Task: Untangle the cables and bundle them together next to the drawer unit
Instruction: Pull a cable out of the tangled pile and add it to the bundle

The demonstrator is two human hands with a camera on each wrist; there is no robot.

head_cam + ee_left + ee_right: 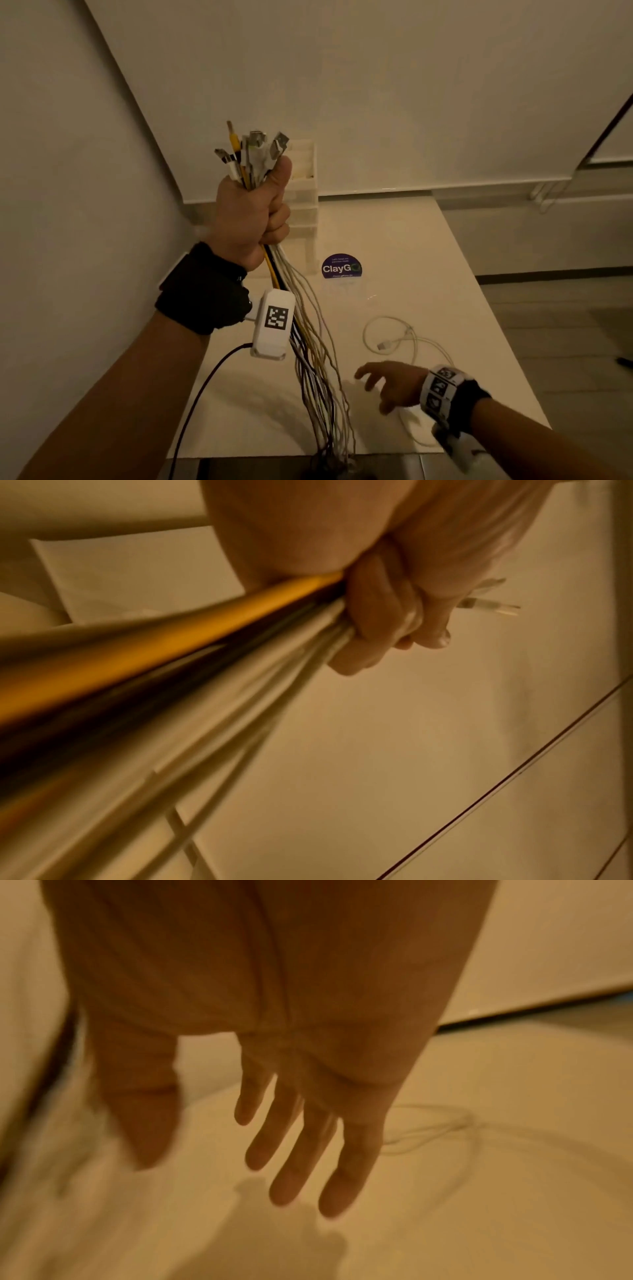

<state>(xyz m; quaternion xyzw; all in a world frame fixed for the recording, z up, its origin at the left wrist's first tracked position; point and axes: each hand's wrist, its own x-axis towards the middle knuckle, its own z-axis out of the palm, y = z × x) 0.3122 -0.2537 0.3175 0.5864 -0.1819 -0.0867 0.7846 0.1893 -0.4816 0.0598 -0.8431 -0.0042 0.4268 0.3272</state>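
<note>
My left hand (251, 212) is raised high above the table and grips a thick bundle of cables (308, 329) in a fist. Their plug ends (255, 147) stick up above the thumb, and white, yellow and black strands hang down past the table's front edge. In the left wrist view the fingers (373, 620) curl round the yellow and white cables (171, 647). My right hand (390, 383) hovers low over the table with fingers (294, 1150) spread, holding nothing. A loose white cable (394, 339) lies coiled on the table just beyond it. The white drawer unit (303, 205) stands behind my left fist.
The white table (428, 260) runs into a corner between two walls. A round purple ClayGo sticker (341, 267) lies on it in front of the drawer unit. A black wire (202, 387) runs from the left wrist camera down off the table.
</note>
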